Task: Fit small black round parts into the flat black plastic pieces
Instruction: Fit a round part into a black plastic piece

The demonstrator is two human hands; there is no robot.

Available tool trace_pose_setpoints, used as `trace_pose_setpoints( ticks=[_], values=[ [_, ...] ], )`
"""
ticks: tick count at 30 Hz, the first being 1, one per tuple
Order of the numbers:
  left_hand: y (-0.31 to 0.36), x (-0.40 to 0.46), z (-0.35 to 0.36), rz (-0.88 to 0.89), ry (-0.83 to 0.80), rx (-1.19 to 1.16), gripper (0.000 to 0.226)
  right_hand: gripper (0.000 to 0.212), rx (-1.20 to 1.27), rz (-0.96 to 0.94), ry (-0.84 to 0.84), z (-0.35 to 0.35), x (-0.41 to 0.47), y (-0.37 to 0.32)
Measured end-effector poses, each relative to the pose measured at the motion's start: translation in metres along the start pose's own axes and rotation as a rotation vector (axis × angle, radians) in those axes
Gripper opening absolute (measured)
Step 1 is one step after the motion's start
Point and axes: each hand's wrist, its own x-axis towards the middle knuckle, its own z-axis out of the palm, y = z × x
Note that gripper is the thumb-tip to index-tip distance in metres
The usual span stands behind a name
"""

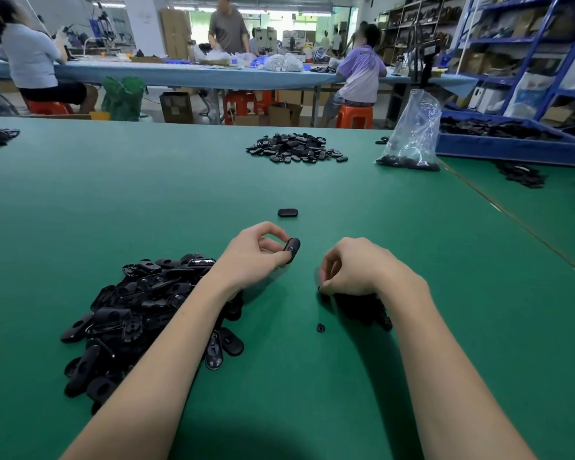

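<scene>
Now my left hand [256, 257] pinches one flat black piece [291, 249] above the green table [445, 293], its pile [140, 313] just left of my wrist. My right hand [356, 267], apart, pinches a small round part [320, 288] over the heap [359, 307] beneath it.

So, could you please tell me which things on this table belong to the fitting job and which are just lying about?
In use:
left hand holding a flat black piece
right hand at the small round parts
near pile of flat pieces
stray round part

Lying about:
lone piece
far pile
plastic bag
blue tray
</scene>
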Motion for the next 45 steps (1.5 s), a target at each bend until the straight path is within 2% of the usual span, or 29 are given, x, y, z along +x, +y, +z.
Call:
trace_pose_setpoints(
  ticks=[4, 9, 15, 20, 22, 26, 30, 36, 45],
  values=[
    [0.0026, -0.0021, 0.002, 0.024, 0.016, -0.028, 0.032, 0.003, 0.163, -0.036, 0.095, 0.001, 0.0024, -0.0009],
    [0.0039, -0.0035, 0.0047, 0.005, 0.005, -0.139, 0.026, 0.01, 0.463, -0.116, 0.207, 0.0031, 0.0031, -0.0003],
    [0.0035, -0.0025, 0.0064, -0.006, -0.006, -0.198, 0.024, 0.01, 0.557, -0.14, 0.205, 0.0071, 0.0037, 0.0014],
    [0.0049, -0.0031, 0.0059, 0.027, -0.012, -0.238, 0.022, 0.008, 0.568, -0.136, 0.317, 0.0073, 0.006, 0.0003],
    [0.0054, -0.0024, 0.0061, 0.036, -0.004, -0.231, 0.021, 0.009, 0.642, -0.137, 0.34, 0.0074, 0.006, -0.0011],
    [0.0066, -0.0027, 0.0066, 0.055, -0.001, -0.282, 0.023, 0.006, 0.802, -0.114, 0.332, 0.0082, 0.0059, -0.0043],
    [0.0084, -0.0029, 0.0053, 0.077, -0.003, -0.311, 0.025, 0.01, 0.927, -0.094, 0.25, 0.0084, 0.0048, -0.0046],
    [0.0091, -0.0032, 0.0039, 0.102, -0.011, -0.315, 0.025, 0.004, 1.031, -0.044, 0.178, 0.0081, 0.0033, -0.0046],
    [0.009, -0.0036, 0.0045, 0.155, -0.012, -0.256, 0.027, 0.007, 1.007, 0.081, 0.16, 0.007, 0.0008, -0.0063]
  ],
)
